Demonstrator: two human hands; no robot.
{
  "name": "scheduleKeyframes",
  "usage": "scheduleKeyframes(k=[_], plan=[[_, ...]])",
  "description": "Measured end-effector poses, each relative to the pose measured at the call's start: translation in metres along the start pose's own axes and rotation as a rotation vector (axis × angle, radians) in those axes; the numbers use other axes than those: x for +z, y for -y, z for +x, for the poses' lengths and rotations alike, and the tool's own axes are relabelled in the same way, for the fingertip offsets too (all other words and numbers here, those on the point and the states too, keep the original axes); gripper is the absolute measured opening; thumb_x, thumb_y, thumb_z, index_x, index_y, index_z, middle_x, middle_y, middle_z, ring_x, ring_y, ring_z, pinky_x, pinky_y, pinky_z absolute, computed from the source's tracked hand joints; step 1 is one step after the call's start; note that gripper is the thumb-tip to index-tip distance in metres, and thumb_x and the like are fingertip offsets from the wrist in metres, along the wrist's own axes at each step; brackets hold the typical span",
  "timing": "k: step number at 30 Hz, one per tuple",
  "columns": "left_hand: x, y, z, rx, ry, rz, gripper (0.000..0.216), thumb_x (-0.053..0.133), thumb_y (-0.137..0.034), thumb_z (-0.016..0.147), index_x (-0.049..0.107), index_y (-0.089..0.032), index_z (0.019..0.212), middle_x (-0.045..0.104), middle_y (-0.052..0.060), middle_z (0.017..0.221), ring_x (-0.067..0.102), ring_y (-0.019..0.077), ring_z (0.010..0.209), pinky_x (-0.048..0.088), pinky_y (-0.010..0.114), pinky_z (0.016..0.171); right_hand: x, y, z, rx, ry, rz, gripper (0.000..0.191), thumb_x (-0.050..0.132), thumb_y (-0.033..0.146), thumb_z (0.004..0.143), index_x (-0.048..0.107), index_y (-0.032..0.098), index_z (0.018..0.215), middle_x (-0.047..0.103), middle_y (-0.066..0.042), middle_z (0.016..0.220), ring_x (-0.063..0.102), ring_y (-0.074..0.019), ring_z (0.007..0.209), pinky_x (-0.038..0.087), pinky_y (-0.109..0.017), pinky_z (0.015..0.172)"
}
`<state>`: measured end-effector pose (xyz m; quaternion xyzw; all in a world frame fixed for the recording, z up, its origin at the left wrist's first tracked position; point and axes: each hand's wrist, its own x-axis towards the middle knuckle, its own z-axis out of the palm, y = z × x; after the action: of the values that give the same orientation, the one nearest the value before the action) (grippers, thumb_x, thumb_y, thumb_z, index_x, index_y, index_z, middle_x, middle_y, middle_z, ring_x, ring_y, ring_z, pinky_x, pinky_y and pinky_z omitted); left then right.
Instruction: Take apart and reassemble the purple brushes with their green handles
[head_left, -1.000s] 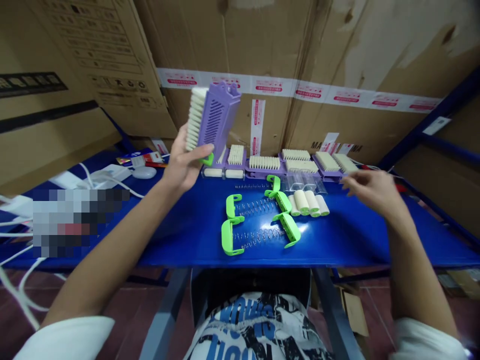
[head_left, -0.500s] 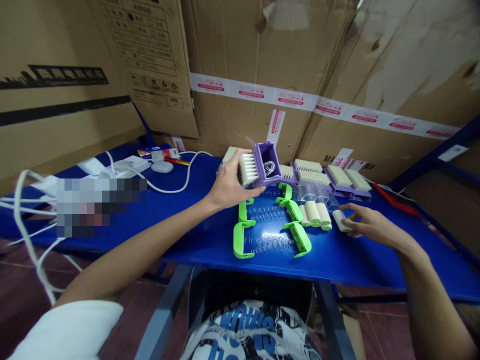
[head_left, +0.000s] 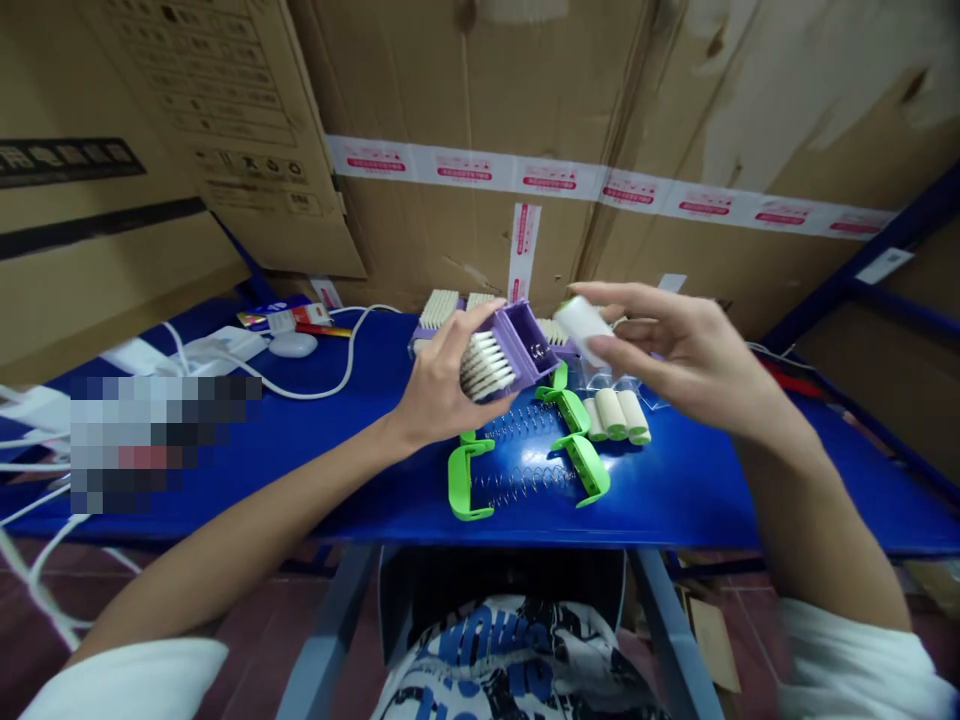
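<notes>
My left hand (head_left: 442,390) grips a purple brush head (head_left: 517,345) with pale bristles, raised above the table. Its hollow, box-shaped end tilts toward the right, and a bit of spring shows inside. Between the thumb and fingers of my right hand (head_left: 664,335) is a white roller (head_left: 583,328), held a short way right of that hollow end. Below, green brackets (head_left: 589,470) stand in pairs with metal springs (head_left: 525,483) stretched between them. Several cream rollers (head_left: 615,413) with green ends lie to their right.
More purple brush heads with bristles (head_left: 440,308) line the back of the blue table (head_left: 660,490). Clear plastic pieces (head_left: 600,378) lie behind the rollers. White cables (head_left: 349,350) and a mouse (head_left: 292,344) are on the left. Cardboard (head_left: 465,90) walls the back.
My right hand has lifted the white roller off the table and carried it left, close to the purple brush head. My left hand still holds the brush head, now tilted more. The view has shifted slightly.
</notes>
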<state>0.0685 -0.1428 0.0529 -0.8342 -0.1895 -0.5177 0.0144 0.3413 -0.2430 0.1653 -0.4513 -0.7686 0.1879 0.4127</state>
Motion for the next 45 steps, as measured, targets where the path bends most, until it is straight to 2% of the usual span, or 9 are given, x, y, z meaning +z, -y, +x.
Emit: scheduleKeyframes(k=[4,8,16,21,26,31,34,39,45], plan=[[0.001,-0.001,-0.002,-0.035,-0.015,0.023,0.099,0.092,-0.033,0.081,0.047,-0.031,0.169,0.072,0.013,0.146,0.074,0.0369,0.13,0.067,0.053,0.109,0.018,0.011,0.016,-0.075,0.082,-0.104,0.051,0.08,0.041,0.105,0.08,0.02,0.152,0.085,-0.012,0.142,0.084,-0.027,0.107,0.072,-0.046,0.098],[0.002,0.002,-0.004,-0.093,-0.03,0.081,0.098,0.091,-0.036,0.077,0.052,-0.033,0.167,0.072,0.01,0.134,0.072,0.0346,0.118,0.067,0.049,0.1,0.021,0.007,0.019,-0.06,0.108,-0.098,0.053,0.077,0.041,0.108,0.077,0.021,0.157,0.087,-0.009,0.139,0.085,-0.0274,0.105,0.073,-0.048,0.097],[0.002,0.002,-0.004,-0.056,-0.065,0.1,0.099,0.091,-0.03,0.074,0.055,-0.034,0.167,0.071,0.01,0.131,0.071,0.0334,0.11,0.062,0.048,0.098,0.028,0.004,0.018,-0.007,0.067,0.026,0.056,0.083,0.047,0.104,0.08,0.024,0.154,0.087,-0.007,0.139,0.086,-0.0286,0.109,0.074,-0.045,0.096],[0.0,-0.002,-0.004,-0.141,-0.083,0.089,0.094,0.093,-0.032,0.074,0.061,-0.033,0.163,0.073,0.009,0.131,0.071,0.0355,0.116,0.061,0.051,0.108,0.045,-0.004,0.016,-0.084,-0.029,-0.052,0.059,0.074,0.053,0.11,0.073,0.026,0.163,0.085,-0.007,0.13,0.082,-0.0222,0.101,0.072,-0.037,0.089],[-0.013,-0.006,0.007,-0.168,-0.051,0.008,0.089,0.097,-0.036,0.072,0.069,-0.03,0.156,0.078,0.008,0.128,0.073,0.0343,0.114,0.064,0.05,0.107,0.031,-0.014,0.025,-0.124,0.088,-0.031,0.066,0.075,0.06,0.108,0.069,0.031,0.167,0.082,-0.004,0.143,0.079,-0.0204,0.103,0.07,-0.032,0.089],[-0.022,-0.002,0.016,-0.179,0.068,-0.262,0.089,0.104,-0.044,0.067,0.074,-0.025,0.149,0.082,0.011,0.138,0.078,0.0367,0.122,0.064,0.055,0.115,0.004,-0.024,0.041,-0.377,0.305,-0.012,0.07,0.081,0.064,0.105,0.069,0.034,0.167,0.067,-0.011,0.169,0.069,-0.0324,0.146,0.063,-0.048,0.118],[-0.024,0.001,0.015,-0.235,0.107,-0.404,0.088,0.108,-0.045,0.064,0.077,-0.023,0.144,0.081,0.014,0.144,0.077,0.0406,0.132,0.06,0.061,0.124,0.005,-0.028,0.044,-0.54,0.378,-0.029,0.059,0.066,0.065,0.114,0.068,0.039,0.167,0.059,-0.012,0.177,0.057,-0.0357,0.163,0.051,-0.058,0.131],[-0.029,0.002,0.016,-0.256,0.109,-0.431,0.09,0.112,-0.042,0.057,0.08,-0.025,0.139,0.081,0.012,0.143,0.076,0.0434,0.136,0.059,0.063,0.127,0.023,-0.028,0.035,-0.616,0.247,-0.062,0.046,0.056,0.059,0.119,0.081,0.033,0.148,0.069,-0.012,0.157,0.068,-0.0306,0.145,0.055,-0.053,0.124],[-0.027,0.005,0.015,-0.255,0.096,-0.424,0.083,0.111,-0.047,0.062,0.081,-0.025,0.136,0.082,0.01,0.135,0.08,0.0411,0.127,0.063,0.062,0.122,0.036,-0.032,0.033,-0.584,0.126,-0.025,0.053,0.052,0.066,0.118,0.084,0.028,0.135,0.072,-0.013,0.151,0.074,-0.03,0.132,0.058,-0.05,0.118]])
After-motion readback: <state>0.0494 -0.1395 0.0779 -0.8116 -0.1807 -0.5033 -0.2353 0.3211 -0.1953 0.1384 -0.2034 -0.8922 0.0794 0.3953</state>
